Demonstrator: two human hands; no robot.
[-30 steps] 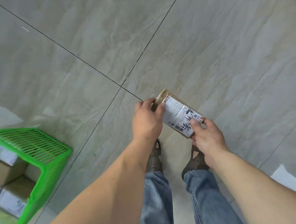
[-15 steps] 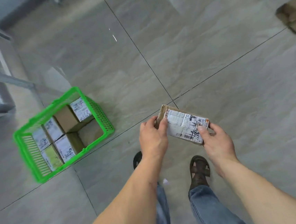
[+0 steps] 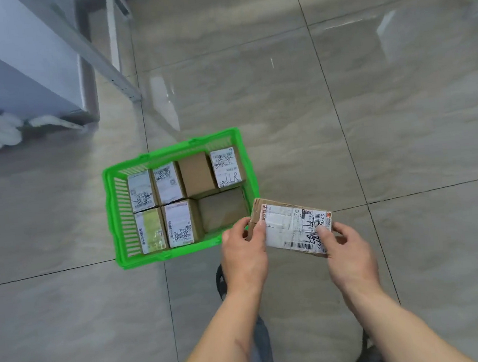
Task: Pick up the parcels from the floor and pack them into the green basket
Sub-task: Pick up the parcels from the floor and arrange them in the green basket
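Parcel: flat cardboard parcel (image 3: 293, 226), white shipping label up, held in the air just right of the green basket (image 3: 111, 204), its left end over the basket's near right corner.
Left hand: left hand (image 3: 246, 253) pinches the parcel's left end, thumb on top, fingers curled under.
Right hand: right hand (image 3: 348, 253) grips the lower right corner, thumb on the label. Both hands closed on it.
Change: a second ago only a corner of the basket showed at the far left edge of view; half a second ago it sat well off to the left. Now it's directly ahead, next to the parcel. Person has turned and closed in; grip looks unchanged.
Basket: six upright parcels packed: four in the far row, two near left. Near right slot (image 3: 223, 208) looks open down to a brown surface.
Meaning: carry phase about done. Next is likely tipping the parcel on edge and lowering it into that slot.
Risk: held flat, it looks wider than the slot; may catch on the rim.
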